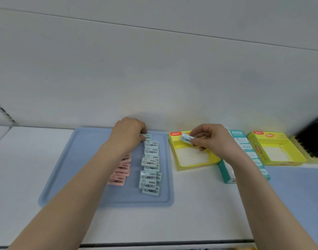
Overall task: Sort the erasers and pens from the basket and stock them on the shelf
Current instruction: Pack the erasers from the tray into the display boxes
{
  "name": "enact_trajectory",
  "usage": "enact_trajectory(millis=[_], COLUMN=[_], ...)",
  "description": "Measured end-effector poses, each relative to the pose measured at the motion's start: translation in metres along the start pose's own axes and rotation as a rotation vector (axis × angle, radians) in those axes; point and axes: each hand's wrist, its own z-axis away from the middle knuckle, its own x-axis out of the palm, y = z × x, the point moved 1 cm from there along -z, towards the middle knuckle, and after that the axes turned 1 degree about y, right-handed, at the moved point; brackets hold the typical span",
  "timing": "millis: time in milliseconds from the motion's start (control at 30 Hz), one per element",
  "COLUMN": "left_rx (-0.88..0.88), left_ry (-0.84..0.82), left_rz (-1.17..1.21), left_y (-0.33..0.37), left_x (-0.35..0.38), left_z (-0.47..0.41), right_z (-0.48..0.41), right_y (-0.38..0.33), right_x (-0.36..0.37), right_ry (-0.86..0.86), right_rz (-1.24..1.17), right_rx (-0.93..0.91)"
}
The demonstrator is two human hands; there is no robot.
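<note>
A blue tray (78, 170) lies on the white shelf. On it run a column of several pale blue erasers (149, 166) and a shorter column of pink erasers (121, 173). My left hand (128, 133) is at the tray's far edge, fingers curled on the topmost pale blue eraser (147, 136). My right hand (207, 138) pinches another pale blue eraser (186, 138) above the open yellow box (181, 166) just right of the tray.
A teal box (226, 175) lies beside the yellow box, partly under my right forearm. A second open yellow box (297, 154) stands farther right, with a black object (317, 138) at the right edge. A wall rises behind the shelf.
</note>
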Motion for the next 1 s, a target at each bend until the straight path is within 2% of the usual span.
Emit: enact_trajectory(millis=[133,300,433,533,633,733,833,900,967,1000], left_rx=[-0.005,-0.052,-0.082,-0.074,-0.102,-0.111,-0.123,-0.123,-0.103,-0.089], left_ry=[0.031,0.166,0.019,-0.069,-0.048,-0.044,-0.022,0.015,0.043,0.047], left_rz=[0.14,0.213,0.442,0.413,0.39,0.39,0.426,0.456,0.477,0.502], left_y=[0.0,0.015,0.049,0.071,0.078,0.081,0.082,0.08,0.082,0.084], left_x=[-0.002,-0.016,-0.015,-0.006,-0.003,0.0,0.0,-0.001,-0.003,-0.004], left_z=[0.003,0.005,0.011,0.011,0.008,0.007,0.006,0.006,0.008,0.008], right_z=[-0.002,0.002,0.0,0.0,0.0,-0.001,-0.004,-0.003,0.002,0.004], right_y=[-0.007,-0.004,-0.002,0.004,0.01,0.009,0.008,0.006,0.002,-0.001], right_x=[0.0,0.002,0.018,0.025,0.028,0.031,0.029,0.024,0.016,0.013], right_ry=[0.027,-0.079,0.017,0.03,0.003,0.045,0.056,0.116,0.145,0.097], right_rz=[0.115,0.138,0.165,0.433,0.659,0.753,0.814,0.687,0.248,0.012], right_rx=[-0.054,-0.051,-0.086,-0.251,-0.337,-0.395,-0.375,-0.36,-0.273,-0.214])
